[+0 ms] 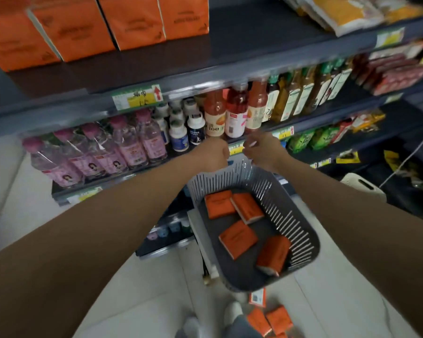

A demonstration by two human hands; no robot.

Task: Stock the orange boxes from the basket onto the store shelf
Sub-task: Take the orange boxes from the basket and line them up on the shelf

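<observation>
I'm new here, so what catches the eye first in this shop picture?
Four bright orange boxes lie in the grey basket at the centre, with the left hand and right hand curled at its far rim. More orange boxes line the top shelf, upper left, above pink-capped bottles.

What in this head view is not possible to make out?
Head view: the grip of the left hand and right hand on the basket rim, hidden by the hands themselves.
Print on the orange boxes: blurred.
Floor boxes: cut by the bottom edge.
</observation>
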